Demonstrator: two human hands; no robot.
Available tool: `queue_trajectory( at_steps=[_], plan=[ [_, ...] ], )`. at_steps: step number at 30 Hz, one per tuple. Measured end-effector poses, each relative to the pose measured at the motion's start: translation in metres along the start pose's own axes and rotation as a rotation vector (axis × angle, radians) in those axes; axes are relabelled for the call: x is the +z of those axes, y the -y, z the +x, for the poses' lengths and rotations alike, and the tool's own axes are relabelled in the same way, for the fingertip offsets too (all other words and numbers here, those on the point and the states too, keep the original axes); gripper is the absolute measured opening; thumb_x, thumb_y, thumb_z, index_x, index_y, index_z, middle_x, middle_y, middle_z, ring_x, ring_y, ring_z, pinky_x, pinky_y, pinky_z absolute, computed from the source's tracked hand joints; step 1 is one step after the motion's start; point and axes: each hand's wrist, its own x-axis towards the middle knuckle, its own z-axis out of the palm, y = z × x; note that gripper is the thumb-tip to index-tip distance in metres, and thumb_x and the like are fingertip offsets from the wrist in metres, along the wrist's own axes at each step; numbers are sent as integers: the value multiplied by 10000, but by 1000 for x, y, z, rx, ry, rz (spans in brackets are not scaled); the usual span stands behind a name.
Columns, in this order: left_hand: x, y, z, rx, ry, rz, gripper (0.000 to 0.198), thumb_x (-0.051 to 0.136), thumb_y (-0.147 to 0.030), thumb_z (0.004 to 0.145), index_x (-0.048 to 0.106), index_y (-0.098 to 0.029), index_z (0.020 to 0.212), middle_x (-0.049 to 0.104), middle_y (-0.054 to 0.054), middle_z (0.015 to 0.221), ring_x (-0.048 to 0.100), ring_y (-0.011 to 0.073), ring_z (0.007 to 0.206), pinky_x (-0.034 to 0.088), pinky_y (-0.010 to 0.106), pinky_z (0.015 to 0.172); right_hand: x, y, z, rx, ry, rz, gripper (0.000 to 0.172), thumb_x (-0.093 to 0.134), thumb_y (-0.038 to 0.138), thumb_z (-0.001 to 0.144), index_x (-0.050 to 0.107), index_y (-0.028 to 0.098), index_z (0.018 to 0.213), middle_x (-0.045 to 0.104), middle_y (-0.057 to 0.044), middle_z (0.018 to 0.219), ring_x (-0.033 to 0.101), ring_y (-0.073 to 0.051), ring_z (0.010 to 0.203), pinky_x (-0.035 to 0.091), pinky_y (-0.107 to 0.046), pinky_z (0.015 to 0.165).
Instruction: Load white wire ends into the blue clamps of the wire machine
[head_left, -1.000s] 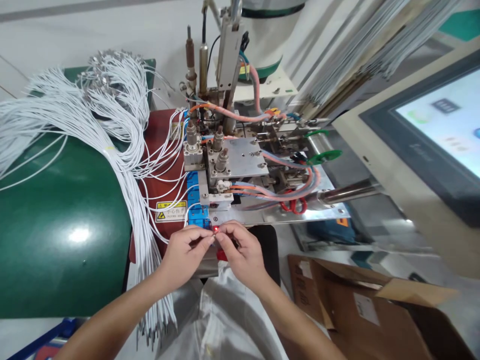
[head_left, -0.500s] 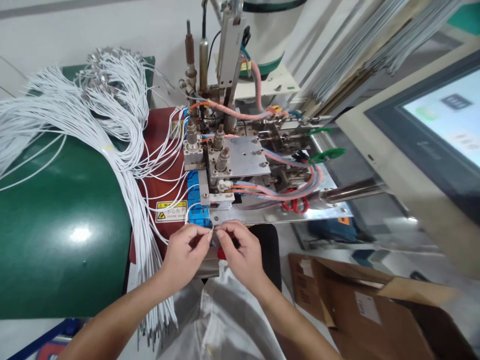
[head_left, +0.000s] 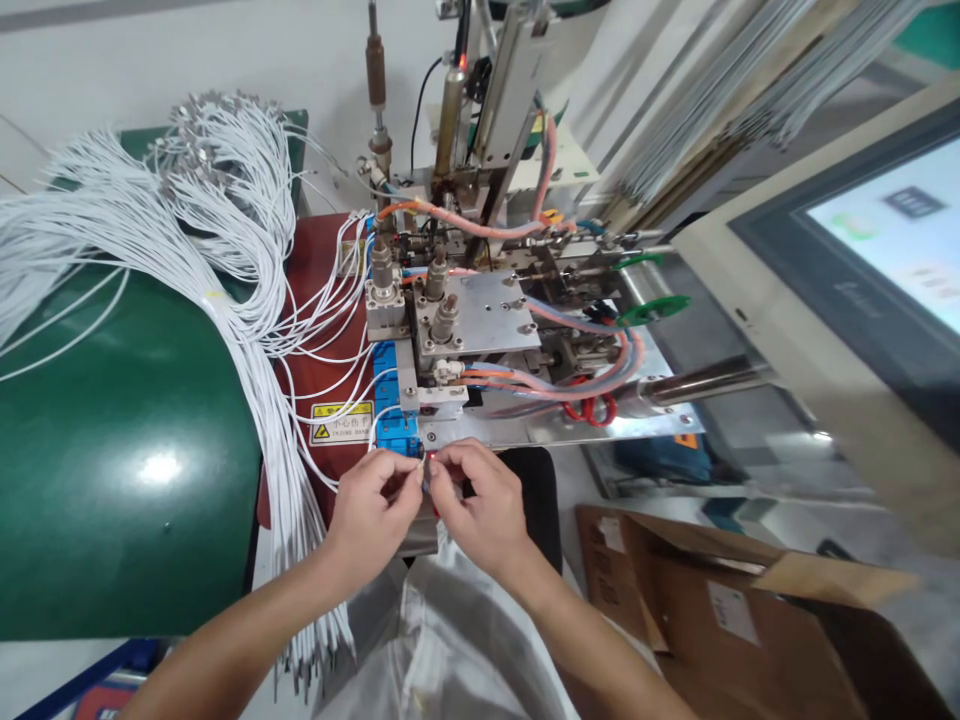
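Note:
My left hand (head_left: 373, 512) and my right hand (head_left: 480, 505) meet fingertip to fingertip just below the front edge of a small metal machine (head_left: 480, 330). Both pinch something tiny between thumb and forefinger; a white wire end (head_left: 341, 478) curves into the left fingers, and what the right fingers hold is too small to name. A red light (head_left: 431, 457) glows on the machine right above the fingertips. A blue fixture block (head_left: 391, 400) sits just above my left hand.
A large bundle of white wires (head_left: 187, 240) drapes over a green cover (head_left: 112, 450) on the left. A touchscreen panel (head_left: 862, 260) stands on the right. Open cardboard boxes (head_left: 720, 610) lie at lower right, and a clear plastic bag (head_left: 442, 640) lies under my wrists.
The machine's upper head has shifted to the right and tilted. My hands stayed pinched together at the machine's front, moving only slightly closer; the red light is lit again.

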Motion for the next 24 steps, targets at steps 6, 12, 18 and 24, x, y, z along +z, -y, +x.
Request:
queue_trajectory(
  at_steps=[6, 12, 18, 24],
  plan=[
    [2, 3, -1, 16, 5, -1, 122, 515, -180, 791, 610, -174, 715, 596, -9, 672, 546, 112, 630, 425, 209, 615, 4, 2, -1, 97, -32, 149, 92, 535, 137, 763, 587, 179, 699, 594, -19, 664, 542, -118, 561, 448, -229, 516],
    [4, 4, -3, -9, -22, -40, 124, 520, -211, 801, 615, -171, 732, 596, 1, 677, 552, 119, 634, 441, 217, 608, 5, 4, -1, 77, -77, 137, 128, 548, 135, 776, 585, 185, 663, 583, -5, 627, 548, -118, 565, 464, -239, 545],
    [7, 8, -6, -78, -80, -119, 120, 536, -223, 790, 636, -174, 745, 603, 8, 699, 566, 116, 621, 461, 208, 575, 13, -1, -5, -79, -112, 79, 100, 531, 118, 784, 574, 193, 734, 595, -29, 679, 567, -145, 649, 486, -278, 602],
    [5, 7, -2, -4, -108, -27, 121, 541, -187, 774, 649, -177, 719, 599, -7, 671, 557, 101, 587, 474, 203, 580, 9, -7, -2, -116, -31, 96, 95, 523, 127, 810, 570, 196, 764, 599, -29, 697, 571, -134, 644, 489, -257, 597]
  ],
)
